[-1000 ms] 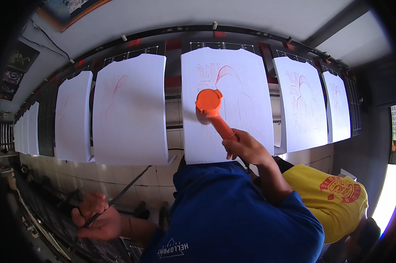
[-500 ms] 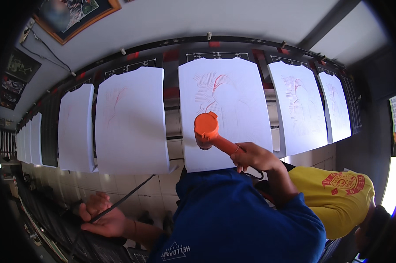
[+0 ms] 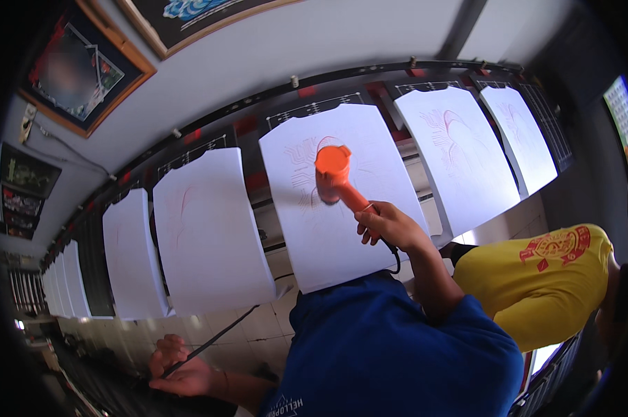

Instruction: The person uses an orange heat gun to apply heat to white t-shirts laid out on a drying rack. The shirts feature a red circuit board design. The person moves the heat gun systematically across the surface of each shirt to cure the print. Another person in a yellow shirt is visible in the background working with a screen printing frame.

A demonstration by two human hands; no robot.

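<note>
My right hand is wrapped round the handle of an orange hair dryer. The dryer is held above the middle white T-shirt, over a faint red line print that it partly covers. The shirt lies flat on a dark board. Low on the left, my left hand is palm up with its fingers curled about a black cord. From there the cord slants up toward the lower edge of the shirts.
More white T-shirts lie in a row on either side, among them one on the left and one on the right. A black rail runs behind them. Close on my right is a person in a yellow shirt. Framed pictures hang on the wall.
The hair dryer has moved farther up the middle shirt, onto the printed lines. My left hand still holds the cord. The whole view has tilted and shifted.
</note>
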